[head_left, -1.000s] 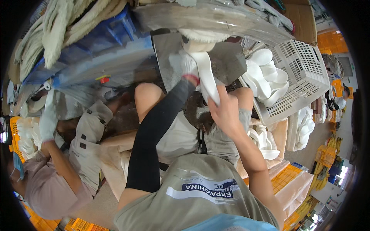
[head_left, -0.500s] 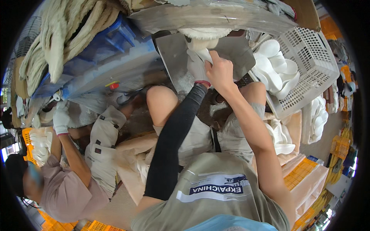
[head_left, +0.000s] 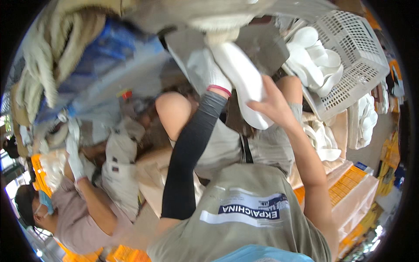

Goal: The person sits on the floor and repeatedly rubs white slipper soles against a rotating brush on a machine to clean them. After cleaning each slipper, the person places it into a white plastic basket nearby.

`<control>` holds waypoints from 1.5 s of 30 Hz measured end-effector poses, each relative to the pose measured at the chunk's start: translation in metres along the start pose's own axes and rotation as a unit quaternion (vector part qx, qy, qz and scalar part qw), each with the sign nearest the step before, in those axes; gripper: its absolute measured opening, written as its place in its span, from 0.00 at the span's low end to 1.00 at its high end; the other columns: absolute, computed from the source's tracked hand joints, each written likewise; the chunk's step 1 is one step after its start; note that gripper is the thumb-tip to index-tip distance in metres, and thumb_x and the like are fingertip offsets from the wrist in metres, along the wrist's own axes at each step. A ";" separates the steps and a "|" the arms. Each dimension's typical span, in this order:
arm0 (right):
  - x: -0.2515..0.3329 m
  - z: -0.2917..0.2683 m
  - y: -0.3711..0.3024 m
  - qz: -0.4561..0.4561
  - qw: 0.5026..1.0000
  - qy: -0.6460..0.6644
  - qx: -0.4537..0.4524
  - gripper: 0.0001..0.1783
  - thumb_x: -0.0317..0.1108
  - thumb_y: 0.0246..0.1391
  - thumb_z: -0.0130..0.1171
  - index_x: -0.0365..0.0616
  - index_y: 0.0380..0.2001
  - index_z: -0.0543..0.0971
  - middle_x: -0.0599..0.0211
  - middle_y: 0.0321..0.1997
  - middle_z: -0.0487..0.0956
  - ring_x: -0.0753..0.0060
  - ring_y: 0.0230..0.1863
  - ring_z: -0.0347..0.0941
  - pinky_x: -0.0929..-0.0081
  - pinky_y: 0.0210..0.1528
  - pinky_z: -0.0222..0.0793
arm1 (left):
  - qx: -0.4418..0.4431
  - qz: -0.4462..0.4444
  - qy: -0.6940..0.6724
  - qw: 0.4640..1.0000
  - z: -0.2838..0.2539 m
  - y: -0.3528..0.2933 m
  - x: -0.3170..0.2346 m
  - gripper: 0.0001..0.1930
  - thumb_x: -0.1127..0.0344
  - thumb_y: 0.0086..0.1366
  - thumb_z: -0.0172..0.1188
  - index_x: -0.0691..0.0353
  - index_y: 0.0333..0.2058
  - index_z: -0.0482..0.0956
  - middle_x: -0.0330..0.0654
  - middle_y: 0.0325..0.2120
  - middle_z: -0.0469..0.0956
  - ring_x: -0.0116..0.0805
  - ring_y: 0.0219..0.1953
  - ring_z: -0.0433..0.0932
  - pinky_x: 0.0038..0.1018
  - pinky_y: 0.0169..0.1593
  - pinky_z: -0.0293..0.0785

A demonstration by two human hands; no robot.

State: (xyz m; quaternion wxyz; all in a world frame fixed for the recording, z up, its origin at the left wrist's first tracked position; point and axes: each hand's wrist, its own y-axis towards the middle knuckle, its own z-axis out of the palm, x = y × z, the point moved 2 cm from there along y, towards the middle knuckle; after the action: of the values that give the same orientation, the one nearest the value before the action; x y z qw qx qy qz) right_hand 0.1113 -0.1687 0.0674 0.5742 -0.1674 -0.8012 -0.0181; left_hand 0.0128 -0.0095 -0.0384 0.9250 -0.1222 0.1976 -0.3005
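A long white shoe sole slants in front of me, its far end against or just below a pale fluffy buffing wheel. My bare right hand grips the near part by its right edge, thumb across the face. My left hand, in a white glove with a red cuff, holds the far part from the left; its fingers are partly hidden and blurred. Behind both hands sits a grey metal tray or hood.
To the right, a white perforated basket holds several white soles. More soles lie below it. A co-worker with a gloved hand works at the left. Shaggy pale strips hang near a blue bin.
The sole has swung out from the wheel toward me and shows its full length. My right hand has moved down and right, my left slightly left. The view has shifted and blurred.
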 end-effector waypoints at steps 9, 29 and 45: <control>0.019 0.026 0.066 0.034 0.973 0.227 -0.015 0.30 0.39 0.55 0.67 0.26 0.53 0.75 0.53 0.43 0.84 0.65 0.37 0.82 0.66 0.39 0.78 | 0.028 0.071 0.097 0.992 0.019 0.011 -0.055 0.27 0.49 0.78 0.44 0.66 0.62 0.68 0.51 0.57 0.76 0.45 0.57 0.77 0.38 0.62 0.74; -0.269 -0.249 -0.038 0.096 0.949 0.183 -0.239 0.44 0.50 0.53 0.66 0.29 0.65 0.68 0.53 0.58 0.79 0.58 0.56 0.76 0.68 0.57 0.73 | 0.056 -0.132 0.270 0.952 0.085 -0.035 0.189 0.21 0.57 0.76 0.56 0.68 0.57 0.76 0.45 0.52 0.80 0.31 0.51 0.79 0.29 0.57 0.76; -0.028 -0.045 0.077 -0.027 0.953 0.071 -0.293 0.41 0.34 0.49 0.65 0.29 0.66 0.64 0.35 0.51 0.81 0.46 0.51 0.82 0.60 0.55 0.75 | 0.003 -0.023 0.172 0.985 0.015 0.108 0.043 0.22 0.54 0.72 0.57 0.64 0.56 0.77 0.49 0.51 0.82 0.48 0.50 0.82 0.42 0.55 0.79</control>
State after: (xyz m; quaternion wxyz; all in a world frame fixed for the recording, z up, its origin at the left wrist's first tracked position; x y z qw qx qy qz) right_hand 0.1832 -0.1127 0.0442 0.5546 -0.3044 -0.7222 -0.2796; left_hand 0.1065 0.0513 -0.0744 0.8704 -0.0702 0.3501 -0.3390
